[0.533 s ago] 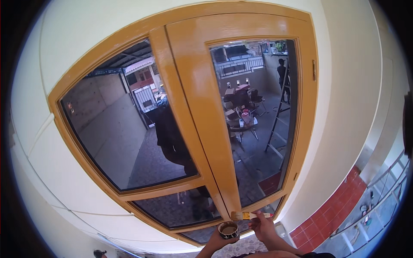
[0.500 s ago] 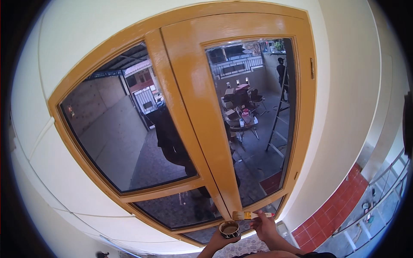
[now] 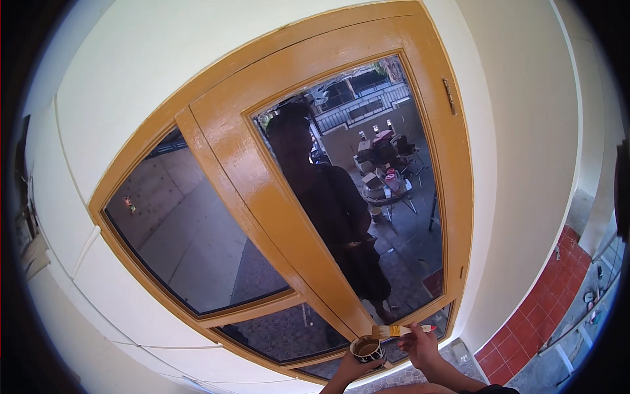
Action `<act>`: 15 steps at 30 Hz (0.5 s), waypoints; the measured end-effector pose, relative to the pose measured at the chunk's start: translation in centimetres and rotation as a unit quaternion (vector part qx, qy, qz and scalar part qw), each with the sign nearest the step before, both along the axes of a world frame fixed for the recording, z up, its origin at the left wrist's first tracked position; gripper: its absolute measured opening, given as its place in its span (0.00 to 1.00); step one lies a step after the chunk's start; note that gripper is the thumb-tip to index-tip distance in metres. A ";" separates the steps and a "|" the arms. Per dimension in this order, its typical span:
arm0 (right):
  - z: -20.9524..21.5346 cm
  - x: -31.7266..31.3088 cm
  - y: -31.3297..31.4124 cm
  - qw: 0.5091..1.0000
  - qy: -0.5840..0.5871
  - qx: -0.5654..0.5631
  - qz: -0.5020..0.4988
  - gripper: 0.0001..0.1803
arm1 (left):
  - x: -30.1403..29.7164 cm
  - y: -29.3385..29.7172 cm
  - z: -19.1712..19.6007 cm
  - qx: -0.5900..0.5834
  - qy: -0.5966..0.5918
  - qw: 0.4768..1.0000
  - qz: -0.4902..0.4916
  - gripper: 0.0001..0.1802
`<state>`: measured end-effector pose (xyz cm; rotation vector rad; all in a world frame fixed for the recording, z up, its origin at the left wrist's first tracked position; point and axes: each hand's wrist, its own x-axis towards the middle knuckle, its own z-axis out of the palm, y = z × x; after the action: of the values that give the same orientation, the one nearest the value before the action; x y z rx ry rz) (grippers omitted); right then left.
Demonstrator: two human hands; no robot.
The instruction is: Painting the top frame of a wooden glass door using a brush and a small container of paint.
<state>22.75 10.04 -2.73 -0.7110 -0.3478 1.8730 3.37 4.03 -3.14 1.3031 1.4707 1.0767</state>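
In front of me stands a wooden door and window frame with a glossy yellow-brown coat and dark reflective glass. My left hand is closed around a small black-and-white cup of brown paint, held upright at the bottom of the view. Just right of it, my right hand grips a paintbrush by its pale, red-tipped handle. The brush lies nearly level, its bristles pointing left above the cup's rim. Whether the bristles touch the cup or the wood behind, I cannot tell.
Cream walls flank the frame. Red floor tiles run along the lower right, beside a pale metal ladder lying near the edge. Hinges show on the frame's right side. The glass reflects a cluttered table and chairs.
My view has turned and shifted, so the frame sits further left and my dark reflection now fills the door glass. Both hands appear slightly further right, still holding the cup and paintbrush.
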 end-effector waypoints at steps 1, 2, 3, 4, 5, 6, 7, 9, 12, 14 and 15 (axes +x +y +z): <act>-0.2 0.3 0.3 1.000 0.006 -0.007 -0.002 0.13 | 0.3 0.2 0.0 -0.001 -0.003 1.000 -0.006 0.43; -0.4 0.5 0.6 1.000 0.009 -0.005 0.001 0.13 | 0.4 0.5 0.0 0.000 0.000 1.000 -0.003 0.43; -0.6 0.8 1.0 1.000 0.005 -0.002 0.000 0.13 | 0.6 0.7 -0.1 0.001 0.004 1.000 -0.005 0.42; -0.6 1.0 1.3 1.000 0.001 0.002 -0.001 0.13 | 0.8 0.9 -0.3 0.002 0.007 1.000 -0.006 0.42; -0.7 1.2 1.6 1.000 0.004 0.002 0.001 0.13 | 0.9 1.0 -0.6 0.003 0.010 1.000 -0.004 0.42; -0.7 1.4 1.9 1.000 0.004 -0.002 0.003 0.12 | 1.1 1.2 -1.0 0.008 0.000 1.000 0.004 0.42; -0.8 1.6 2.3 1.000 0.004 -0.006 0.004 0.12 | 1.3 1.4 -1.2 0.014 -0.009 1.000 0.011 0.42; -1.2 2.1 2.9 1.000 0.012 -0.010 0.006 0.12 | 2.0 1.5 -0.6 0.009 -0.005 1.000 0.019 0.41; -1.7 2.8 3.6 1.000 0.027 -0.007 0.001 0.12 | 2.9 1.8 0.4 0.001 0.010 1.000 0.017 0.41; -2.1 3.3 3.9 0.999 0.038 -0.002 -0.003 0.12 | 3.2 2.2 0.7 -0.004 0.025 1.000 0.009 0.40; -2.3 3.5 4.1 0.999 0.040 -0.001 -0.007 0.12 | 3.3 2.3 0.6 -0.003 0.018 1.000 0.015 0.40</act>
<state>26.20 14.14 -5.03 -0.6354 -0.2888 1.8840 6.66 6.37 -2.54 1.3060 1.5232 1.0721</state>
